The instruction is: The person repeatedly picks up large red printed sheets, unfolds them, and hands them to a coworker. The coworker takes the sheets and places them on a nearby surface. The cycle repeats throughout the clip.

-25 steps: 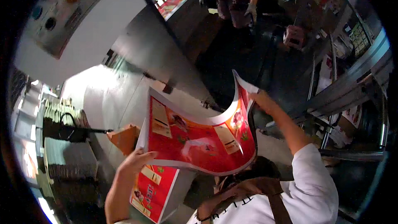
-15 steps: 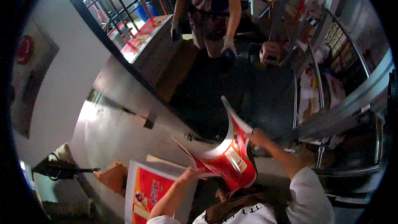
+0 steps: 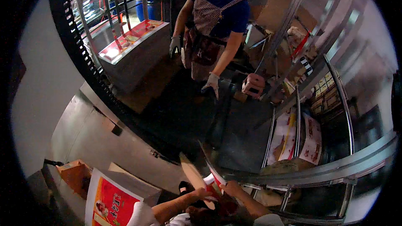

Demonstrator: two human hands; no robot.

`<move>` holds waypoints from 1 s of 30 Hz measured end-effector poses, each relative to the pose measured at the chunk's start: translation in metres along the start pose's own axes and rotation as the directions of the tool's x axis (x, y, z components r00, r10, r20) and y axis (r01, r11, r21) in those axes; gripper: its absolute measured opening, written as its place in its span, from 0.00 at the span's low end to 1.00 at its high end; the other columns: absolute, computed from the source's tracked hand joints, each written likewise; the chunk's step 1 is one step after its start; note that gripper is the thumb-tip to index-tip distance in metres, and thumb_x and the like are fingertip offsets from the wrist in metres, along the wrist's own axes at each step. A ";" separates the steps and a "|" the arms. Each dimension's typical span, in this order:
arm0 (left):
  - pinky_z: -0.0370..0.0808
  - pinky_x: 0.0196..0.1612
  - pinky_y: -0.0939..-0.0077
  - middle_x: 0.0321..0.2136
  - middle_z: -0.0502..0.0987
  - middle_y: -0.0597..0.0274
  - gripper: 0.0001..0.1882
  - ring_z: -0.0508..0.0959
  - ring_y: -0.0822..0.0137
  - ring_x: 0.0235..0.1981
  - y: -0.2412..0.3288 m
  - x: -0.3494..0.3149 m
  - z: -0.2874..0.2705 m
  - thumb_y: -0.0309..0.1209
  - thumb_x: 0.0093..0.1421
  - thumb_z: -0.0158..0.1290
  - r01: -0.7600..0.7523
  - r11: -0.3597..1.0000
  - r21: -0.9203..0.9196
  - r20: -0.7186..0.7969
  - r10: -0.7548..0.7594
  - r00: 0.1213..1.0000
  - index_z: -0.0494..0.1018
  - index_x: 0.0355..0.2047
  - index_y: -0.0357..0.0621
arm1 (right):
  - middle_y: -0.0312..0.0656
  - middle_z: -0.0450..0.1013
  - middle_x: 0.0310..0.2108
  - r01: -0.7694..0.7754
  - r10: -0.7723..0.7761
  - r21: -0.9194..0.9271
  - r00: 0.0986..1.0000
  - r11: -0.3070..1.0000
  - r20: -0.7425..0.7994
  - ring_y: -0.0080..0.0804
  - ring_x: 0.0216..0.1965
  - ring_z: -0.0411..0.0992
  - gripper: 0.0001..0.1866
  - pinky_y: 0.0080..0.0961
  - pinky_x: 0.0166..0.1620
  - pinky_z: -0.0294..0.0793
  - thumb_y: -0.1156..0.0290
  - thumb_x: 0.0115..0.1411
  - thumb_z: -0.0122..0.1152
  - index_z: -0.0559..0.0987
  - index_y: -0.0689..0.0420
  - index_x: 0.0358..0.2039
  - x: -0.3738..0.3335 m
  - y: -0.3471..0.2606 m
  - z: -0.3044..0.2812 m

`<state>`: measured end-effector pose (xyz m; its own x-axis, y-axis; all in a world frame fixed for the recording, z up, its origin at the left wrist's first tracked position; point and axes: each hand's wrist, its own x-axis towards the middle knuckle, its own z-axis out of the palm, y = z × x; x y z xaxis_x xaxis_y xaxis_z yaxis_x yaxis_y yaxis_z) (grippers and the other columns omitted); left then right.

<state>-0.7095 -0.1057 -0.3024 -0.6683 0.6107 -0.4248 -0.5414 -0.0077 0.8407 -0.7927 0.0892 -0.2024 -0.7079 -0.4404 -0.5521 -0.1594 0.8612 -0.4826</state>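
A printed sheet, red with a white border, is bent upward between my hands close to my body. My left hand grips its left side, where a tan face shows. Closed on the right side is my right hand, with the sheet's edge standing up beyond the fingers. The lower part of the sheet is dark and partly hidden by my hands. Left of my left forearm lies a stack of similar red printed sheets.
A co-worker in an apron and gloves stands beyond the dark platform. Behind at left is another tall sheet stack. Metal rails run along the right. A pink crate and an open cardboard box are also there.
My hands have come closer together and nearer my body, folding the sheet more narrowly. The view has tilted up, showing more of the co-worker, whose hand on the right has moved left in view.
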 end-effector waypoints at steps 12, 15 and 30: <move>0.70 0.31 0.71 0.29 0.74 0.61 0.16 0.75 0.60 0.31 0.062 0.001 0.001 0.26 0.46 0.54 -0.087 0.715 0.693 0.211 -0.086 0.974 0.68 0.37 0.51 | 0.57 0.70 0.24 -0.158 0.168 0.105 0.982 0.982 -0.088 0.53 0.30 0.69 0.25 0.44 0.33 0.67 0.50 0.50 0.49 0.75 0.65 0.25 -0.024 0.044 0.016; 0.69 0.29 0.70 0.28 0.74 0.61 0.13 0.75 0.60 0.28 0.044 0.026 -0.027 0.29 0.48 0.54 -0.245 0.531 0.811 0.340 -0.087 0.936 0.68 0.36 0.52 | 0.56 0.71 0.25 -0.296 0.310 -0.134 0.945 0.946 0.101 0.53 0.30 0.70 0.26 0.44 0.33 0.67 0.49 0.51 0.47 0.76 0.63 0.26 -0.006 0.054 0.018; 0.69 0.31 0.74 0.28 0.74 0.53 0.23 0.74 0.63 0.30 0.198 0.074 -0.213 0.39 0.49 0.55 0.068 0.858 0.509 -0.265 0.081 0.961 0.68 0.39 0.33 | 0.58 0.70 0.21 -0.120 0.119 0.006 0.972 0.993 -0.203 0.50 0.27 0.70 0.29 0.40 0.31 0.68 0.48 0.49 0.52 0.75 0.69 0.19 0.188 -0.034 -0.119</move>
<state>-0.9750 -0.2309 -0.2391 -0.8211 0.3768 -0.4288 -0.2498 0.4382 0.8635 -1.0029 0.0075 -0.2090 -0.8466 -0.2742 -0.4561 -0.0688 0.9062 -0.4171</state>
